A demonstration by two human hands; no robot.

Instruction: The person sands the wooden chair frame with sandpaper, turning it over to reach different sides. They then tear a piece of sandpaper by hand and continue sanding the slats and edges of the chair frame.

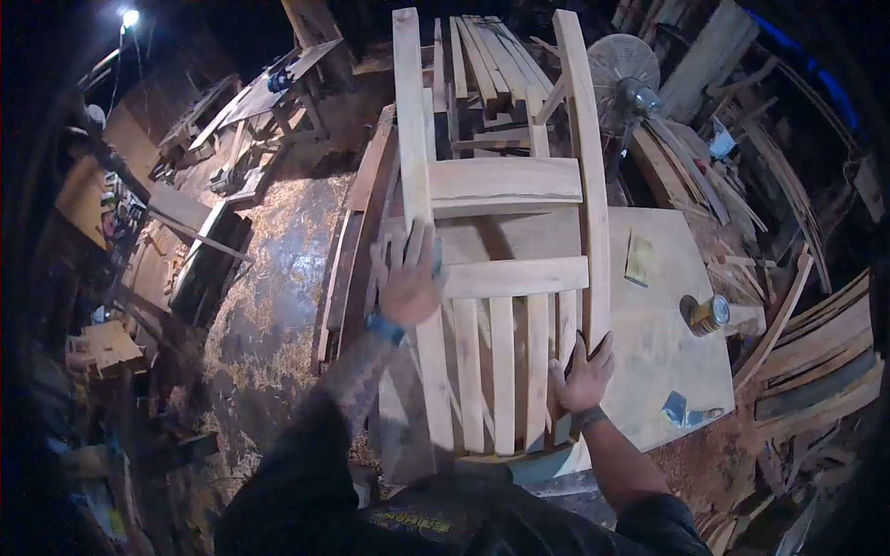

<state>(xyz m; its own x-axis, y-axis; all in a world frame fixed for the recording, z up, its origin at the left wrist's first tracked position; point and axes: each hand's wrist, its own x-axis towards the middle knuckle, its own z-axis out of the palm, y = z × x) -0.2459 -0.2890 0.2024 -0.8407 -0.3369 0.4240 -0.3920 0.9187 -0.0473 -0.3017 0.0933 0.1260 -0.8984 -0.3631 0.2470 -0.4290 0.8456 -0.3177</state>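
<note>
A pale wooden chair frame (508,276) lies in front of me, with two long posts, two wide crosspieces and several slats at its near end. My left hand (411,289) is laid over the left post, fingers stretched out and slightly blurred. A small bluish edge shows beside its fingers; I cannot make out what it is. Around the lower part of the right post, my right hand (584,372) grips the frame, thumb on the slat side. Beneath the frame is a light board tabletop (649,324).
On the tabletop are a yellowish sheet (638,257), a tin can (709,315) and blue scraps (675,408). A fan (626,79) stands behind on the right. Planks (496,56) are stacked beyond the frame, and curved wood pieces (816,352) lie at right. Shavings cover the floor (278,269).
</note>
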